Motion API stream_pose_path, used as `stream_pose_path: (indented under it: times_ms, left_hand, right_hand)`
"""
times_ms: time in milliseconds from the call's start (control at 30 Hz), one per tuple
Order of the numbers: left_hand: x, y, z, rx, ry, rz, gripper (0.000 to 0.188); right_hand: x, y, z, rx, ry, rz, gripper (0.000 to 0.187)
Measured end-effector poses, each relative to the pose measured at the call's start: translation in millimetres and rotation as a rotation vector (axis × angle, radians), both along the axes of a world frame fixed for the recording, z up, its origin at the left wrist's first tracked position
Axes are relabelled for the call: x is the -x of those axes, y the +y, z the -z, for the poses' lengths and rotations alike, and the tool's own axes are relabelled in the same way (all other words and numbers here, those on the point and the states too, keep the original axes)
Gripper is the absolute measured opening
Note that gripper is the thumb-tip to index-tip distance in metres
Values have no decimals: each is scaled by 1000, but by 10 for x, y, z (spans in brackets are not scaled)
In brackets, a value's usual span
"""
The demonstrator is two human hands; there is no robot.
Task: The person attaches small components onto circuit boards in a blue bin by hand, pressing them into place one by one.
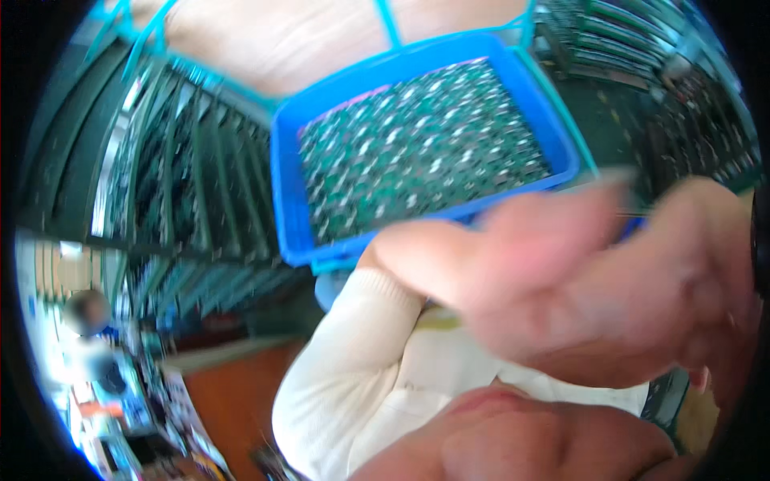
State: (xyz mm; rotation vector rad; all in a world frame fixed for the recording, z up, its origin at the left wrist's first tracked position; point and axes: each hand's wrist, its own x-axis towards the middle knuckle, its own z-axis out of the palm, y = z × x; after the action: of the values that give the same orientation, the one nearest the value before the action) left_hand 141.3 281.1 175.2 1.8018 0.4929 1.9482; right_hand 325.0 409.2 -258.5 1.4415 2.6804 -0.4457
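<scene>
Both hands are raised very close to the camera and smeared by motion. My left hand [473, 276] reaches to the right out of a cream sleeve [345, 361]. My right hand [694, 272] comes in from the right edge and overlaps it in view. How the fingers lie, and whether anything is between them, I cannot make out. Behind the hands stands a blue plastic bin [286, 192] holding a broad layer of green circuit boards [417, 144] with silvery parts. The hands cover part of its near right rim.
A turquoise metal frame [389, 24] surrounds the bin. Dark green slatted racks [216, 160] line the left, with more racks [622, 40] at the upper right. An orange-brown panel [249, 401] is lower left. Another person [92, 353] is at the far left.
</scene>
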Motion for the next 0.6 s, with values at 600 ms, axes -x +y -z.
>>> stream_pose_path:
  times_ms: [600]
  left_hand:
    - [-431,-192,179,-55,435,96,36]
  right_hand:
    - [-931,3585,-24,453,554,636,9]
